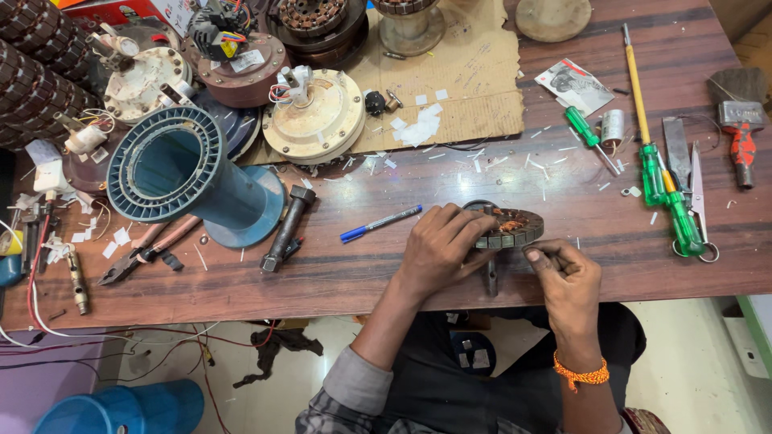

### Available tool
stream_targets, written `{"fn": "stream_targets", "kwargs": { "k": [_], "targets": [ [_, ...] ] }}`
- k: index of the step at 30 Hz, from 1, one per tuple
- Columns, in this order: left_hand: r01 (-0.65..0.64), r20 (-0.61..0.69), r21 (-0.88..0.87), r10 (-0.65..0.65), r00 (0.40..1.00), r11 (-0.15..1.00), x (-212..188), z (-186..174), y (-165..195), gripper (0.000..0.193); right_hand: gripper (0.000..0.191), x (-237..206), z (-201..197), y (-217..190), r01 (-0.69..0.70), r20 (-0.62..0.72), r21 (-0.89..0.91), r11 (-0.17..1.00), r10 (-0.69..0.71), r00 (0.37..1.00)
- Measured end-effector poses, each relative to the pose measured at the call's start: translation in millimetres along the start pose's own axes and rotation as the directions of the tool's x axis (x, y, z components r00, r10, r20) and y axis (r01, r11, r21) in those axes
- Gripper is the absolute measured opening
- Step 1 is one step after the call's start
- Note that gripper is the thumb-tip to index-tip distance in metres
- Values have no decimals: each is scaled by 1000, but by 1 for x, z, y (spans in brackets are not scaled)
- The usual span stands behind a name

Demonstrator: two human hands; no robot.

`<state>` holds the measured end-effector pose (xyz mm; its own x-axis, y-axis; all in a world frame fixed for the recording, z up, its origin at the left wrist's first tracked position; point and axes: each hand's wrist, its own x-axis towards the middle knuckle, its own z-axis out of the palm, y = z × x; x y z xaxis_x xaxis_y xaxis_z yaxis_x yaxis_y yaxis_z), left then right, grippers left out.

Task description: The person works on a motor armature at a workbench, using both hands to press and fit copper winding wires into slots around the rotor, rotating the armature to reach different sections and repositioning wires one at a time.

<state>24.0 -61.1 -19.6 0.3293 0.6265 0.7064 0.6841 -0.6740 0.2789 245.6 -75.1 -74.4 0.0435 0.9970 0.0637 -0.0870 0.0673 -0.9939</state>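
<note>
My left hand clamps the fan stator flat at the near edge of the wooden workbench. My right hand, pinched shut, what it pinches unclear, sits just right of it, shaft pointing toward me.

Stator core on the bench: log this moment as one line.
left hand: grips stator core | right hand: fingers pinched beside core | blue pen: lying left | wooden table

Left hand curled, palm down; right hand fingers pinched.
</note>
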Motion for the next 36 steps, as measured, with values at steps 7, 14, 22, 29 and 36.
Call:
{"fn": "stream_targets", "kwargs": {
  "k": [7,14,22,29,36],
  "targets": [
    [-7,2,1,7,1000,1000,2,-2,1,48,10,-1,-3,2,38,-37,-31,999,-40,999],
    [-20,-16,-3,19,1000,1000,3,-2,1,43,10,0,-4,-2,30,-15,-72,997,-31,999],
    [-29,-26,12,29,999,1000,5,-5,3,44,10,4,-17,11,-45,33,-6,999,45,998],
    [-54,-13,17,54,998,998,7,-8,4,46,13,-5,-31,-8,-71,128,-133,989,88,988],
    [-45,-11,-14,45,999,999,7,-10,5,47,15,-8,-5,-87,199,199,-578,791,-100,975]
  ]
}}
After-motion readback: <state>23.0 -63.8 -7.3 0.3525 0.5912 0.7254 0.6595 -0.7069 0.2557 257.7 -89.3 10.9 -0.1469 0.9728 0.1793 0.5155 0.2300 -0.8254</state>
